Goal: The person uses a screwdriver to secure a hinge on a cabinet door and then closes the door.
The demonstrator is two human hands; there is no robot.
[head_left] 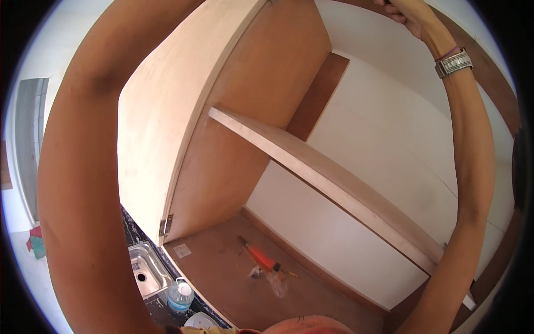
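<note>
Working at a distance through the head camera, I record the wooden cabinet (pixel 267 72) as the main item; it fills the middle of the view, its interior exposed. The left arm (pixel 80 167) rises along the left side, passing in front of a pale panel (pixel 161 122) hinged at the cabinet's side edge. The left hand lies beyond the upper edge, so I cannot tell how its fingers stand. The right arm (pixel 473 145) rises along the opposite side, crossing the lower end of the shelf (pixel 334 181), which runs diagonally through my view.

Outside the cabinet, at lower left, I note a steel sink (pixel 159 271) set in a dark speckled worktop (pixel 132 231), and beside it a clear bottle (pixel 181 298) with a white cap.

The right hand (pixel 409 12) is at the upper right, cut by the edge. Its visible fingers are bent inward near a small dark item; I cannot tell whether they pinch it.

On the cabinet's brown bottom board, I find an orange-red tool (pixel 266 258) lying with clear plastic (pixel 277 285) just beside it. A metal-banded watch (pixel 453 64) encircles the right wrist. Near the board's front left corner is a white square label (pixel 182 250). A metal hinge (pixel 166 225) sits at the panel's lower end.
</note>
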